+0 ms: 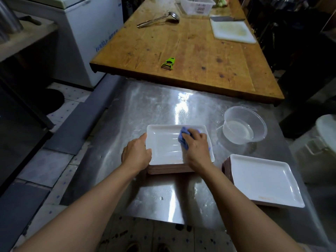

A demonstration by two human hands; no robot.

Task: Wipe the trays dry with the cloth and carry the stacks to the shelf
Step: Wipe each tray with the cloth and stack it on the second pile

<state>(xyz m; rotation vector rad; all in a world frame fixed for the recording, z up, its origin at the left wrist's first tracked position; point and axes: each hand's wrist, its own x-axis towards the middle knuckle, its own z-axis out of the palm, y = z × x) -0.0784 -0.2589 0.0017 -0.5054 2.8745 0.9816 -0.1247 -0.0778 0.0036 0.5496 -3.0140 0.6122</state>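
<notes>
My right hand (195, 144) is gripping the blue cloth (183, 138), pressing it onto the top tray (163, 144). My left hand (136, 153) is curling round that tray's left rim, steadying the stack (169, 169).

Head-worn view, forward and down

Steel tabletop (163, 110) wet, clear plastic bowl (244, 125) on it, far right. Wooden tabletop (190, 51) behind: green peeler (168, 63) near front edge, ladle (158, 20), white cutting board (232, 31) with cleaver (226, 18) just behind, white basket (197, 4). White chest freezer (87, 33) left.
</notes>
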